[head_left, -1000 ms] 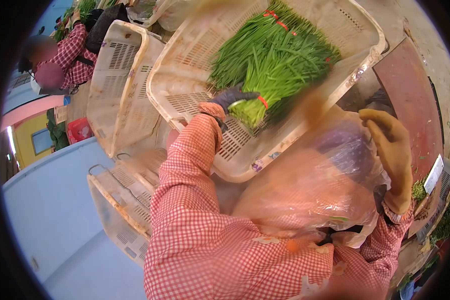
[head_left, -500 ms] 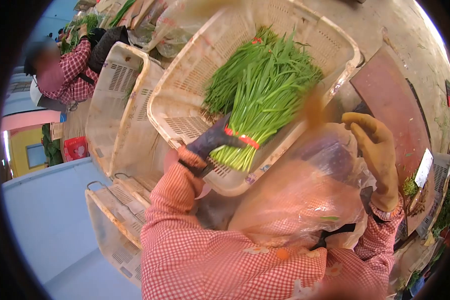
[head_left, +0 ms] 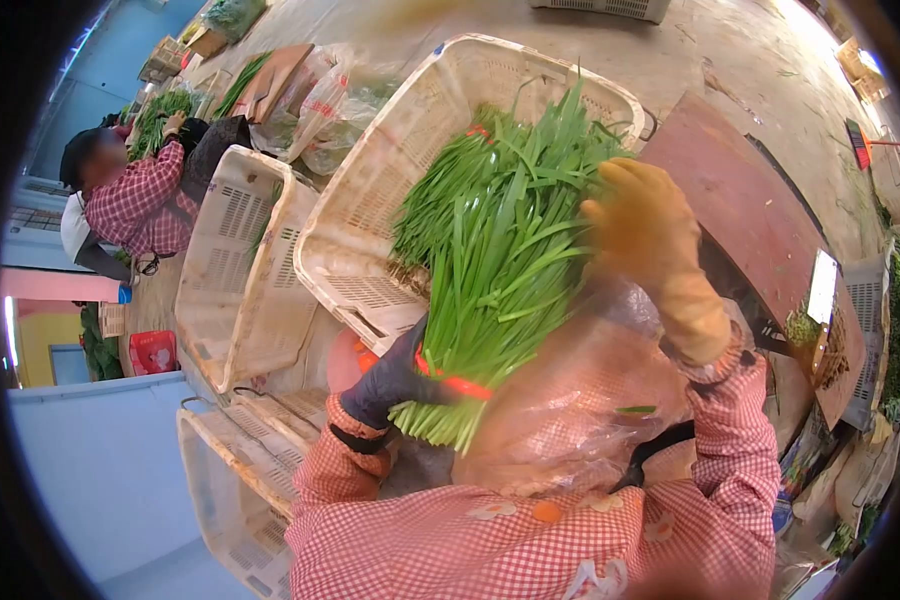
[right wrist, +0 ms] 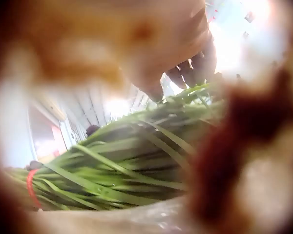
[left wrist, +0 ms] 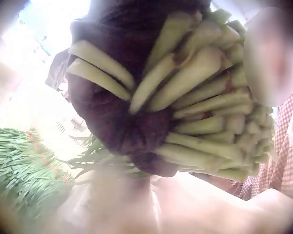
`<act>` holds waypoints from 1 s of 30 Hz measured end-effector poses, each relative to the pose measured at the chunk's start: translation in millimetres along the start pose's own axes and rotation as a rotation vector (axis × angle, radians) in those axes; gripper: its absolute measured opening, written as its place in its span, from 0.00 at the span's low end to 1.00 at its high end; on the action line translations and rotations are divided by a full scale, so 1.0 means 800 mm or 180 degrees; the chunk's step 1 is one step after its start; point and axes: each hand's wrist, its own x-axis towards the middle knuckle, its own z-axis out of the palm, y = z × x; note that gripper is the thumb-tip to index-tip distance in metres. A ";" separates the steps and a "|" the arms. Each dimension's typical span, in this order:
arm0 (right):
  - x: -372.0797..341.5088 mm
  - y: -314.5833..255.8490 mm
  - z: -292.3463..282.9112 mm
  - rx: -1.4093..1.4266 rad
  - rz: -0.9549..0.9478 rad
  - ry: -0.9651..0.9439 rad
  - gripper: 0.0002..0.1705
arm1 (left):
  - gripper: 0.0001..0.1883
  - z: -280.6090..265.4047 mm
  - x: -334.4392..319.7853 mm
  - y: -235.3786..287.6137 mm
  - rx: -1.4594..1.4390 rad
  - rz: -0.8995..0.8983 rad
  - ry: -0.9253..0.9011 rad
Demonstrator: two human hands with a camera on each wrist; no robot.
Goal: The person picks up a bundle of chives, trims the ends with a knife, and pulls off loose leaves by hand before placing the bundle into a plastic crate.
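Observation:
My left hand [head_left: 390, 385], in a dark glove, grips a bundle of garlic chives [head_left: 505, 270] at its stem end, by a red band [head_left: 465, 387]. Pale cut stems [left wrist: 210, 83] stick out past the dark fingers in the left wrist view. The leaves reach up and away over the crate. At their right side is my right hand [head_left: 650, 225] in a tan glove, fingers loosely bent and partly blurred; leaves pass just below its fingertips in the right wrist view. Another banded bundle [head_left: 440, 190] lies in the white plastic crate [head_left: 360, 215] behind.
More white crates [head_left: 235, 270] stand at the left. To the right, a knife [head_left: 821, 290] lies on a reddish board [head_left: 715, 170]. A clear plastic sheet [head_left: 570, 410] covers my lap. A person in a checked shirt [head_left: 140, 205] sits at the upper left.
My left hand has drawn the held chives out of the crate, toward my body. My right hand has moved left from beside the plastic sheet to the leaves.

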 end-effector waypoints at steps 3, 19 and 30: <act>-0.008 0.024 0.021 -0.0452 -0.0462 -0.0801 0.12 | 0.63 0.003 -0.008 -0.011 0.0459 0.0135 -0.0122; -0.016 0.163 -0.081 0.2081 0.2483 -0.0212 0.17 | 0.60 0.029 -0.021 -0.044 -0.0291 -0.0169 -0.0410; -0.062 0.048 -0.092 0.0745 0.0114 0.0060 0.09 | 0.56 0.030 -0.032 -0.041 -0.0156 -0.0087 -0.0424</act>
